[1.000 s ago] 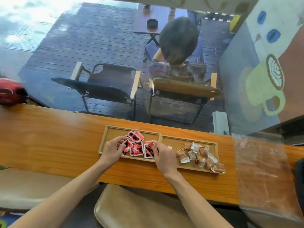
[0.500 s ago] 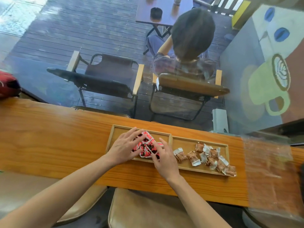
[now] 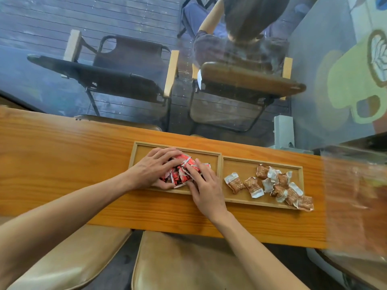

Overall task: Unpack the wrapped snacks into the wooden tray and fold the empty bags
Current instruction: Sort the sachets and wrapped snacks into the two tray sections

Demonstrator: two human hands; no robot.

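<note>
The red snacks are cupped between both hands, left hand and right hand, and should be gently bunched inside the left part of the wooden tray.

Both forearms are showing bare from the lower edge of the head view up to the wrists, with no sleeve, cuff, watch, band or glove showing anywhere along them. The left grip and the right grip are likewise showing bare, with no ring visible on any finger in view, and the nails that can be seen are looking short and unpainted. Behind each grip the forearm is widening toward the frame's bottom corners, where the wide-angle lens is stretching it.
</note>
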